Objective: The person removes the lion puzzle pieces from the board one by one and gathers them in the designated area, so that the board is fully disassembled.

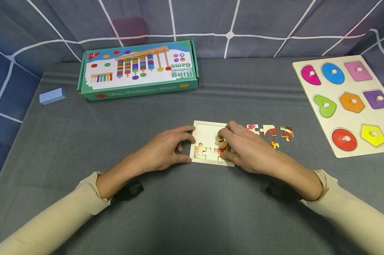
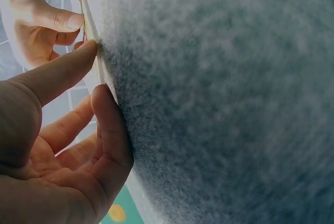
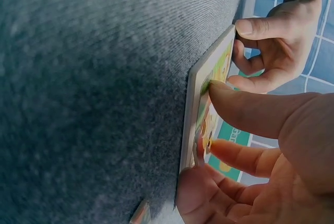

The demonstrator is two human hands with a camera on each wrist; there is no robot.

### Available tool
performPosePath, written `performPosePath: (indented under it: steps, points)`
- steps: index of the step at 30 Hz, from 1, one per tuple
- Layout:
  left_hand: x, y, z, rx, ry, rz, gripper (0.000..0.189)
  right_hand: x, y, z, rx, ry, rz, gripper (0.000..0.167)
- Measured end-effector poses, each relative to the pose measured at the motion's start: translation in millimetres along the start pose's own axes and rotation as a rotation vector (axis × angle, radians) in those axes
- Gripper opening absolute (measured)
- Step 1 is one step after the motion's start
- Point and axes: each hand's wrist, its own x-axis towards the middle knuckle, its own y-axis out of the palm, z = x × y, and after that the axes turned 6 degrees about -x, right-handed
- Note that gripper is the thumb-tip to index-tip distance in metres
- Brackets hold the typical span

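Observation:
A small wooden puzzle tray [image 1: 209,132] lies flat on the grey cloth, with several picture pieces [image 1: 205,153] fitted along its near edge. At the tray's left side, my left hand [image 1: 163,147] holds the frame, thumb by the near corner and bent fingers along the edge farther up. My right hand [image 1: 247,147] reaches over the tray's right side and pinches a puzzle piece [image 1: 223,144] with a yellow and red picture. In the right wrist view the thumb presses by the near edge of the picture [image 3: 204,91], and the fingertips are at the piece's far side. The hand covers much of the tray's right part.
Several loose puzzle pieces [image 1: 270,130] lie right of the tray, partly behind the right hand. A knobbed shape board [image 1: 333,97] is at the far right. Behind stands a green ring game box [image 1: 137,71], with a blue block [image 1: 52,96] to its left. A checked curtain [image 1: 204,21] hangs at the back.

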Motion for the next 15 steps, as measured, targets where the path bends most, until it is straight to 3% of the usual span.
performPosePath:
  steps: [15]
  points:
    - [-0.2, 0.4, 0.5, -0.004, -0.004, -0.003, 0.042, 3.6, -1.9, 0.2, 0.05, 0.035, 0.019, 0.037]
